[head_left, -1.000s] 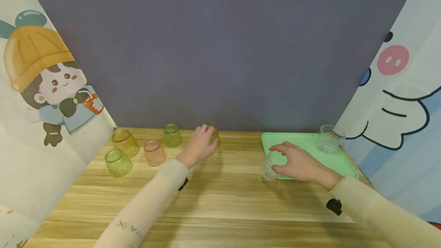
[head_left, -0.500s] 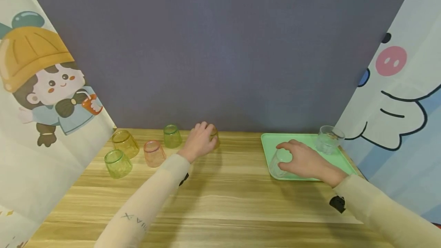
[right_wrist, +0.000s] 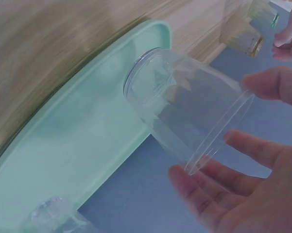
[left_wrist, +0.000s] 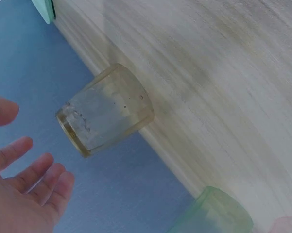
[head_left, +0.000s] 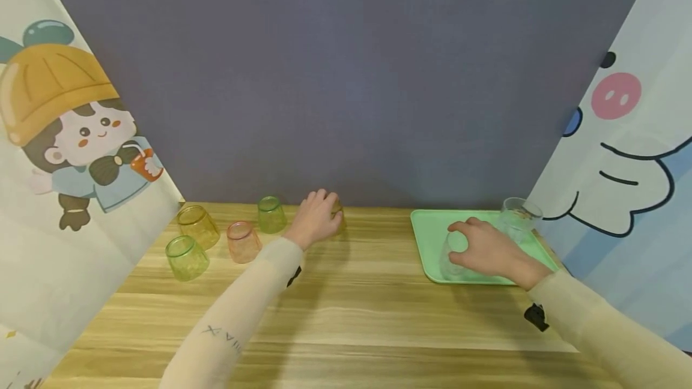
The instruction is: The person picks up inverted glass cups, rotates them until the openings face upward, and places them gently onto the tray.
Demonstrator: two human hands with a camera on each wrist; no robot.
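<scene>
My right hand [head_left: 470, 242] grips a clear plastic cup [head_left: 450, 259] by its rim, thumb on one side and fingers on the other [right_wrist: 243, 116]. The cup [right_wrist: 184, 109] stands base-down at the near left part of the green tray [head_left: 432, 227]. My left hand [head_left: 319, 215] is at the table's back edge, over an upside-down amber cup [head_left: 339, 219]. In the left wrist view the fingers [left_wrist: 34, 170] are spread beside that amber cup [left_wrist: 104, 111] without touching it.
A second clear cup [head_left: 516, 218] stands at the tray's far right corner. Left of my left hand sit a green cup [head_left: 270, 214], a pink cup [head_left: 242, 241], a yellow cup [head_left: 197, 226] and another green cup [head_left: 186, 256]. Printed curtains flank the wooden table [head_left: 351, 305].
My right hand carried the clear cup from the table beside the tray's left edge rightwards onto the tray. The left hand stayed by the amber cup.
</scene>
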